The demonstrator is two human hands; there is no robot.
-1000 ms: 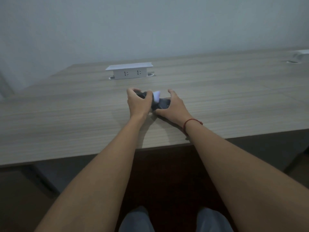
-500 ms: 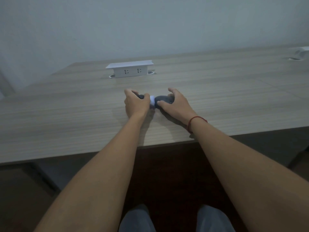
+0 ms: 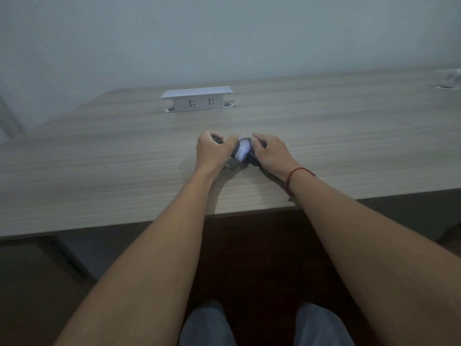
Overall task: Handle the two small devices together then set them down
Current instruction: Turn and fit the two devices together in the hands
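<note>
Two small dark devices meet between my hands, low over the wooden table (image 3: 99,171). My left hand (image 3: 212,151) is closed around the left device (image 3: 217,140), of which only a dark edge shows past the fingers. My right hand (image 3: 270,152) grips the right device (image 3: 243,151), a dark rounded body with a pale, glowing face turned toward me. The two devices touch or nearly touch; the exact contact is hidden by my fingers. A red cord circles my right wrist.
A white pop-up socket box (image 3: 197,99) stands on the table behind my hands. At the far right edge sits a white object (image 3: 452,78) beside a round cable hole. The table's front edge runs just under my forearms; my knees show below.
The pale face of the right device now shows larger and tilted toward me. Both hands have stayed close together over the same spot on the table.
</note>
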